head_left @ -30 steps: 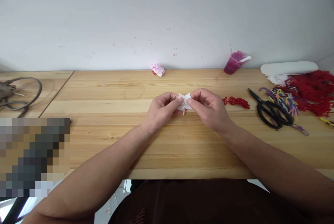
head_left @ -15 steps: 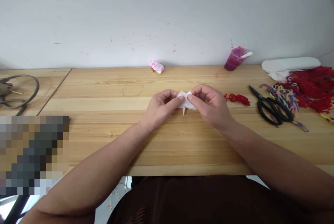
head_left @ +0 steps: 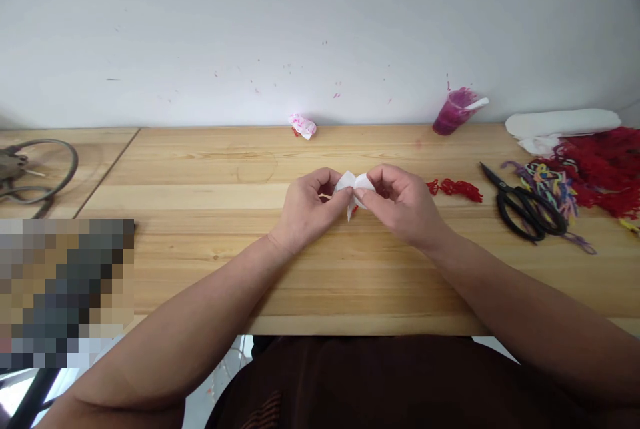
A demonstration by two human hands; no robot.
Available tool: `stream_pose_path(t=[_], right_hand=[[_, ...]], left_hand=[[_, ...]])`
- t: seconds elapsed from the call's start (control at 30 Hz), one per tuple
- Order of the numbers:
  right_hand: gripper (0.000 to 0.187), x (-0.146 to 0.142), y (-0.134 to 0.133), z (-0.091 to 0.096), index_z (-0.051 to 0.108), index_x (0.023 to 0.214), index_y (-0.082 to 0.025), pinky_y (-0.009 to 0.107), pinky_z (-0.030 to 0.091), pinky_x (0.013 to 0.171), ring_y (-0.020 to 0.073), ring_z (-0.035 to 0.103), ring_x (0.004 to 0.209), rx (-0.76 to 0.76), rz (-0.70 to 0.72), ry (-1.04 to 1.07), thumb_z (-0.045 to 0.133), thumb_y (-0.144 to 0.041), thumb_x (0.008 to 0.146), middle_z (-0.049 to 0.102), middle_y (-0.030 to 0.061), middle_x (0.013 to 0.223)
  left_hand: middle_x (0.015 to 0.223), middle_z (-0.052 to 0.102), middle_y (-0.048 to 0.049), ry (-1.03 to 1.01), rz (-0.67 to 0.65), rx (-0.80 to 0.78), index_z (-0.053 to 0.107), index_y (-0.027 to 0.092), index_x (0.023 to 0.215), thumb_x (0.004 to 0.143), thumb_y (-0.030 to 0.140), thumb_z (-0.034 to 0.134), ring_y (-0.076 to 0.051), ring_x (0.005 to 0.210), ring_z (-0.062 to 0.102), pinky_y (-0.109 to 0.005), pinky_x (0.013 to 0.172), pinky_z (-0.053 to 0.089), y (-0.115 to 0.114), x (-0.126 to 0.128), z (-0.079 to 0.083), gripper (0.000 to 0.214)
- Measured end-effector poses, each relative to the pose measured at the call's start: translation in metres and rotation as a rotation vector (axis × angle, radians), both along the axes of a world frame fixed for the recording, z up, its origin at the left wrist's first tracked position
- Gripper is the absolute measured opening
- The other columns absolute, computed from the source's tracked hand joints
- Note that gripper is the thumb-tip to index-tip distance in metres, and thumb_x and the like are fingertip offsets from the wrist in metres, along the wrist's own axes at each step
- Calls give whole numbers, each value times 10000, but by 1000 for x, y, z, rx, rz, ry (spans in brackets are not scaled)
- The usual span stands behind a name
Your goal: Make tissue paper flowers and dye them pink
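Between my two hands is a small piece of white tissue [head_left: 349, 183], pinched up and folded, with one pointed end hanging down. My left hand [head_left: 313, 205] grips its left side between thumb and fingers. On the other side my right hand [head_left: 403, 202] pinches it, the two thumbs meeting near the middle. A bit of red yarn shows just below the tissue; how it sits there is hidden by my fingers. A loose bundle of red yarn [head_left: 461, 189] lies on the table to the right of my right hand.
Black scissors [head_left: 530, 205] rest by multicoloured yarn scraps [head_left: 555, 189] and a red yarn heap [head_left: 610, 169]. Behind lies a white roll [head_left: 563, 123]. A tilted cup of purple liquid [head_left: 453, 112] and a pink-stained tissue bundle [head_left: 303, 126] stand near the wall. Grey cable [head_left: 75, 162] is left.
My thumbs have come closer together, and the tissue is now gathered in the middle with its sides folded upward. Both hands keep hold of it. The view has shifted slightly.
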State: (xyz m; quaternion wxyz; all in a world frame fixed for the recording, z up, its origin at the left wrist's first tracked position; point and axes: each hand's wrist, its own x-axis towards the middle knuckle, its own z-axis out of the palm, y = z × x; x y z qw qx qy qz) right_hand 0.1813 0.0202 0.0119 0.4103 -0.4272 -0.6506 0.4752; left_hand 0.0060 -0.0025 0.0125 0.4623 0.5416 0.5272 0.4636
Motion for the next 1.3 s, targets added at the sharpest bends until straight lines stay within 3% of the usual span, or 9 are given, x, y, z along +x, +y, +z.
stream_pose_path(t=[0.37, 0.83, 1.0, 1.3], right_hand=[[119, 1, 5, 2, 691, 836, -198, 274, 487, 635, 133, 624, 669, -134, 75, 159, 731, -306, 866, 706, 0, 750], [89, 1, 4, 0, 727, 865, -216, 306, 480, 721, 154, 607, 757, -87, 45, 108, 723, -304, 854, 697, 2, 813], [111, 0, 4, -1, 718, 875, -197, 301, 457, 680, 144, 589, 723, -66, 1, 54, 759, -289, 829, 696, 5, 800], [164, 0, 5, -2, 674, 774, -196, 279, 425, 612, 116, 539, 646, -149, -4, 186, 770, -320, 825, 652, -19, 706]], left_hand=[[798, 730, -14, -71, -30, 10, 672, 162, 891, 758, 287, 778, -135, 690, 660, -256, 647, 537, 2, 0, -3, 211], [799, 710, 11, -45, 7, 70, 656, 178, 945, 754, 201, 750, -112, 686, 647, -232, 644, 530, 5, 1, -4, 215], [776, 710, 12, -96, -20, 60, 647, 181, 935, 760, 186, 749, -119, 681, 667, -234, 629, 536, 4, 2, -4, 202], [766, 713, 8, -116, -19, -7, 617, 180, 855, 744, 211, 791, -111, 654, 657, -225, 607, 514, 3, 1, -1, 209]])
